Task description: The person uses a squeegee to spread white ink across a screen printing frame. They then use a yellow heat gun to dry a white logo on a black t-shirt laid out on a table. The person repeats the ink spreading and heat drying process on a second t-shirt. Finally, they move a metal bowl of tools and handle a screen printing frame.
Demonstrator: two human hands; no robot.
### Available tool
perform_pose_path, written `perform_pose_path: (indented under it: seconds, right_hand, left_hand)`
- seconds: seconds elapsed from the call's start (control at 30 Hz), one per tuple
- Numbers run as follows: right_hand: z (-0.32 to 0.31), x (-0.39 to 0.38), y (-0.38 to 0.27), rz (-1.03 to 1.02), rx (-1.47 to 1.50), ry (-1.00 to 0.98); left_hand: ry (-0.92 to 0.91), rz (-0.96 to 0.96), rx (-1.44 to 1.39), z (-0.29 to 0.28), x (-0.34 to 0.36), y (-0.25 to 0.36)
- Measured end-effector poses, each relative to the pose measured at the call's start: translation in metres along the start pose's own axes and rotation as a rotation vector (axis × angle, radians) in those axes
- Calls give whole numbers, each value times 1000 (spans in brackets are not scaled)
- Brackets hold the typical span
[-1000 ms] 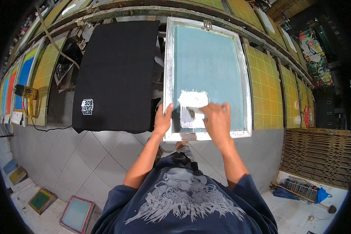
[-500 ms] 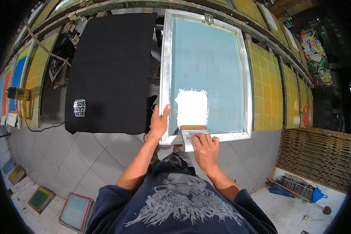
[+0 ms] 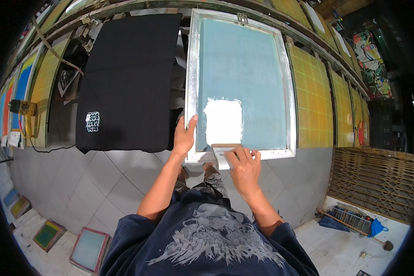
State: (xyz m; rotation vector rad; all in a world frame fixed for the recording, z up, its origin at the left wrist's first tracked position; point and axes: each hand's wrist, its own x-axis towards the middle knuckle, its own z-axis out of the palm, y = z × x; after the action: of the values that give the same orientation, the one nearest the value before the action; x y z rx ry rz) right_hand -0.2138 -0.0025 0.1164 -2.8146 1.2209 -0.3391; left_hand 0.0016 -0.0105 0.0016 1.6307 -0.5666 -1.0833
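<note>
Against one second ago, my right hand [image 3: 246, 169] has shifted the squeegee [image 3: 222, 159] from the white ink patch [image 3: 223, 122] to its six o'clock edge, across the screen frame's [image 3: 277, 153] near rail. Grey formerly visible inside the patch now reads white.

- Shirt [image 3: 138, 248]: dark navy cloth, loose cut, short sleeves.
- Print [image 3: 216, 234]: light grey, on the shirt front; dense, ragged line work, narrower at the top, flaring into long spiky strokes along the lower edge.
- Left sleeve [image 3: 129, 230]: plain navy, wide opening, ending near the elbow.
- Right sleeve [image 3: 287, 239]: same colour and cut.
- Shorts [image 3: 214, 184]: mottled grey with darker patches; mostly covered.
- Left hand [image 3: 184, 138]: bare.
- Right hand [image 3: 245, 170]: bare.
- Footwear: too small to tell.
</note>
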Motion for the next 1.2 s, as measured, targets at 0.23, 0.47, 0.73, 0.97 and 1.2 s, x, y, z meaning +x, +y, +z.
perform_pose_path:
  seconds: [0.23,0.47,0.73,0.97,1.2]
  right_hand:
    - [36,16,1,3,-30,79]
    - [23,138,56,-12,-59,-64]
    - [-37,88,19,-42,-95,-173]
    - [11,-15,-4,-7,-7,-178]
    - [-52,-1,30,146,379,-226]
  left_hand:
    - [10,2,5,-1,-6,-9]
    - [-23,14,39,-1,-3,3]
    - [-65,-135,38,-10,3,-1]
    - [7,15,6,0,-2,-7]
    - [87,-24,76,-3,-2,-12]
